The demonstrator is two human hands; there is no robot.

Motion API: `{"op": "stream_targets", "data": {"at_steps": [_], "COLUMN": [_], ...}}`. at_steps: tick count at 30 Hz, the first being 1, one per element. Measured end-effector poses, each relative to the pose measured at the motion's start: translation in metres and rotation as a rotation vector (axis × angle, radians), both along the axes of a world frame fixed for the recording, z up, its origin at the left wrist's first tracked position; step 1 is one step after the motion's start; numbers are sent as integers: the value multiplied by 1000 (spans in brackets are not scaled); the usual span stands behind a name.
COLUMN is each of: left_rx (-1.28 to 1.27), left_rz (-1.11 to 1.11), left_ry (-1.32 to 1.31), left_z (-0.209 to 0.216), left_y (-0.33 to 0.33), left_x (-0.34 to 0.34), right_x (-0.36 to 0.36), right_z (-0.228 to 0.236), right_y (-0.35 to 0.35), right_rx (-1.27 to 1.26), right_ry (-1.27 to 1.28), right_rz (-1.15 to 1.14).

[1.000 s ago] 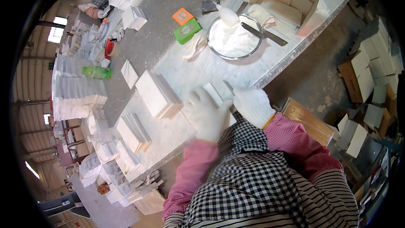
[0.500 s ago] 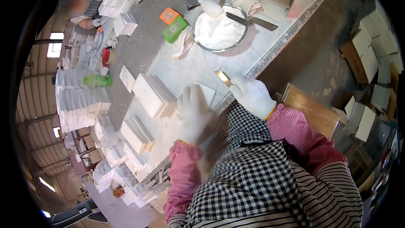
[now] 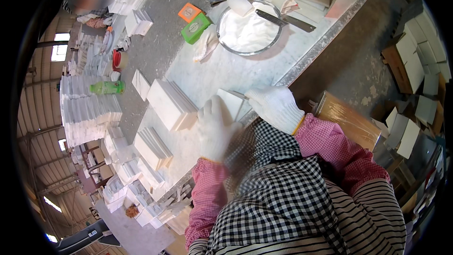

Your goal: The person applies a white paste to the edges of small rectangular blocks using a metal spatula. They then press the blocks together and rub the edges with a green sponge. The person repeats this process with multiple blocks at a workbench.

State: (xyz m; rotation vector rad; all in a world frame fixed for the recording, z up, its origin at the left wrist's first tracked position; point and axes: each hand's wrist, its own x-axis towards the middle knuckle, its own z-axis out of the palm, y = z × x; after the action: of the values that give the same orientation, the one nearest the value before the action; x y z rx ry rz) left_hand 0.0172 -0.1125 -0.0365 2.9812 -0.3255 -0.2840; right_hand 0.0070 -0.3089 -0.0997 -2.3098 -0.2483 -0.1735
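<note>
A small square white tile lies near the table's front edge, between my two gloved hands. Against its left side rests my left hand, its fingers stretched out and the thumb apart. My right hand is closed round a thin, flat metal blade, most of which the glove hides. The blade's tip meets the tile's right edge or sits just over it. Just left of my left hand stands a row of upright white tiles. A shorter row of white tiles stands nearer me.
Farther back is a round metal-rimmed pan of white paste, with a dark-bladed tool across it. A green box, an orange box and a cloth lie beside it. Another person is at the far left.
My right hand has brought the blade leftward to the tile, and the blade no longer shines gold. My left hand has barely moved.
</note>
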Motion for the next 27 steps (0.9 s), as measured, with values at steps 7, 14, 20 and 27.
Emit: {"op": "stream_targets", "data": {"at_steps": [7,14,20,27], "left_rx": [-32,-43,-98,-65], "left_rz": [-12,17,93,158], "left_ry": [-3,42,-45,-78], "left_z": [0,0,-1,-2], "left_y": [1,2,3,8], "left_x": [2,2,-6,-16], "right_x": [-1,12,16,15], "right_z": [-6,2,11,9], "right_y": [6,15,7,-8], "right_rx": [-66,-151,1,203], "right_ry": [-50,-40,69,266], "right_rz": [53,85,20,-96]}}
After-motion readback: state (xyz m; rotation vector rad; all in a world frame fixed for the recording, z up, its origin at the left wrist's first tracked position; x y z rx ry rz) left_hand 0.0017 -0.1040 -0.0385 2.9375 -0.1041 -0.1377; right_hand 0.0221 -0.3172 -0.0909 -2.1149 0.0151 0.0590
